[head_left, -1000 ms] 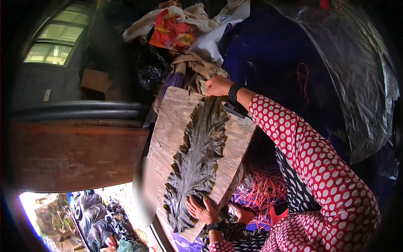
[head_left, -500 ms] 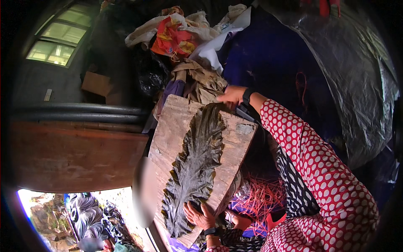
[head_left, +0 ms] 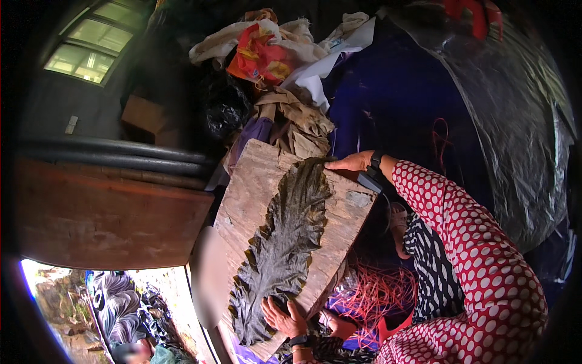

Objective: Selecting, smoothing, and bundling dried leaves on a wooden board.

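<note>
A long, dark brown-green kelp frond [head_left: 282,252] with ruffled edges lies flattened along a worn wooden board [head_left: 239,197]. On its lower end my left hand [head_left: 284,316] rests palm down, fingers spread. At the board's far edge, my right hand [head_left: 354,161] stretches a digit to the frond's upper tip; its other fingers are mostly hidden. Dark bands circle both wrists, and a red sleeve with white dots [head_left: 454,224] covers my right arm.
Red plastic strands [head_left: 382,294] lie tangled beside the board. Crumpled brown cloth [head_left: 303,124] and a black plastic bag [head_left: 227,115] are heaped beyond it. A brown wooden panel [head_left: 109,218] stands to the left. Clear plastic sheeting [head_left: 509,115] hangs over dark blue material on the right.
My right hand has come down from beyond the board's far edge to the frond's tip. My left hand stays on the lower end. The whole view has shifted slightly.
</note>
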The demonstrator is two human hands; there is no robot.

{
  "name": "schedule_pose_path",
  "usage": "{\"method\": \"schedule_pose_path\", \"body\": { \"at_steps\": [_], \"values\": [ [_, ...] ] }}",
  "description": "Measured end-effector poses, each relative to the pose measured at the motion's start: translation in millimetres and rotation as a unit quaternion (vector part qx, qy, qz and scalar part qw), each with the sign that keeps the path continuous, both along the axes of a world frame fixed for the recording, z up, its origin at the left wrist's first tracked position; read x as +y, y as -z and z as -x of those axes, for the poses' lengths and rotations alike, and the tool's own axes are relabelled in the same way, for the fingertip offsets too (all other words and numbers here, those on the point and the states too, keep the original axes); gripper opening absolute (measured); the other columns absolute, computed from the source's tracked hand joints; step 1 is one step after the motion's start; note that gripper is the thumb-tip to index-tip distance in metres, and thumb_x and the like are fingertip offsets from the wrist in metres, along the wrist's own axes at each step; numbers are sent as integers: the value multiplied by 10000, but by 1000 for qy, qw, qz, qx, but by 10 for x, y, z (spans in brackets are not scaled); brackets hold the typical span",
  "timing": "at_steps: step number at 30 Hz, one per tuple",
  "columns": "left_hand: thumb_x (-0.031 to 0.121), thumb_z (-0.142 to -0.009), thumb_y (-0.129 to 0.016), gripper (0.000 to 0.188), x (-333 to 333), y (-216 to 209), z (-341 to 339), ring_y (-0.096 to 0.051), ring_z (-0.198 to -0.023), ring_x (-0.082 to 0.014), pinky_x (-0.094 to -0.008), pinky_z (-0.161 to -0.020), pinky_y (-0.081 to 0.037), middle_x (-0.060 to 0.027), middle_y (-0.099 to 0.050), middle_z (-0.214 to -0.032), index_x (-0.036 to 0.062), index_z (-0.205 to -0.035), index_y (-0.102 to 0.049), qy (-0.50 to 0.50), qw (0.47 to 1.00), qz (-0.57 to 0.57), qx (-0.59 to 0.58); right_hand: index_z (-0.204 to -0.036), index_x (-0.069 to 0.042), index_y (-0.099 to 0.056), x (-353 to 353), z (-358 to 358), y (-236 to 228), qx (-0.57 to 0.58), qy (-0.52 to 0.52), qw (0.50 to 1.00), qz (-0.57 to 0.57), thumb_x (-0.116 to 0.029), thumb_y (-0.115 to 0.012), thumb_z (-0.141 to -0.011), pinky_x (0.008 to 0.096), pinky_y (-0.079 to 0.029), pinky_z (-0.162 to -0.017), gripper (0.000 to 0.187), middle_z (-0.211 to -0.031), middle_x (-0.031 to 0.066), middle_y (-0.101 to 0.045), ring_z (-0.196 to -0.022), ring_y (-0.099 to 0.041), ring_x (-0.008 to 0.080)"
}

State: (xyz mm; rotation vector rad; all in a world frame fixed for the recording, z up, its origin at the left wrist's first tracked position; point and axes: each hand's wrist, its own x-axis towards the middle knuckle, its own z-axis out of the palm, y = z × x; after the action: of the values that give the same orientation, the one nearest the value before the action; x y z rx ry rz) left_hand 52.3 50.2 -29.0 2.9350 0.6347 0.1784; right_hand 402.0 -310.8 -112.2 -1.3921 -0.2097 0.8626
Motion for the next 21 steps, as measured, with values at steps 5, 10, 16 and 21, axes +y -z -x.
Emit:
{"method": "schedule_pose_path", "body": {
  "at_steps": [5,10,16,21],
  "values": [
    [461,-895,-482,641,8,-12,10,-218,-1409,-305,-524,-1111,-130,-120,-298,-1501,102,-1411,-356,9,1000,-10,-10,-1372,-27,-418,70,-62,214,-28,47,997,-46,-496,-530,-915,368,-331,-1062,665,-1459,148,-361,-1321,-381,253],
    [487,-884,-466,676,25,-13,14,-232,-1396,-329,-496,-1120,-110,-160,-317,-1480,58,-1395,-356,8,1000,-10,-3,-1274,-38,-521,54,-8,67,61,99,982,-148,-393,-597,-912,361,-343,-1043,512,-1335,106,-489,-1245,-436,218],
    [422,-892,-481,629,-5,-10,16,-226,-1402,-319,-511,-1113,-132,-147,-316,-1485,79,-1404,-356,17,1000,-21,-8,-1020,-96,-645,-82,92,-361,141,169,938,-267,-233,-696,-853,344,-516,-803,222,-971,44,-673,-873,-646,188],
    [430,-867,-511,646,-17,-41,2,-221,-1404,-309,-498,-1123,-100,-137,-316,-1485,66,-1384,-377,18,1000,3,-22,-982,-89,-634,-107,98,-631,87,194,939,-270,-227,-678,-861,353,-535,-743,189,-918,45,-678,-847,-659,190]
  ]
}}
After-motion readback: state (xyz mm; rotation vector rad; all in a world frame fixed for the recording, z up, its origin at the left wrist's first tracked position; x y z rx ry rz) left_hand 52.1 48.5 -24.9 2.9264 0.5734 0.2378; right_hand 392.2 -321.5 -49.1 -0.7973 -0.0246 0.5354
